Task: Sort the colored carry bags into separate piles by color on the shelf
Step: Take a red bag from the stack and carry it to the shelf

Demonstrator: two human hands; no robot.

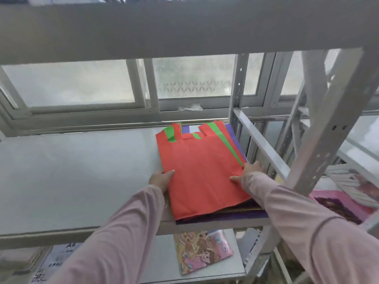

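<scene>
Grey metal shelf board [71, 181]; purple fabric carry bag [225, 217] flat on its right end; green fabric bag [223, 140], red-orange fabric bag [205, 177] piled above.

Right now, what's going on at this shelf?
A person in pink sleeves works a mixed stack of flat fabric carry bags on the grey metal shelf. The left-hand grip pinches the top orange-red bag by its left edge; the right-hand grip sits on its right edge, hold unclear. Green bags and purple bags lie beneath. No separate colour piles yet.
</scene>
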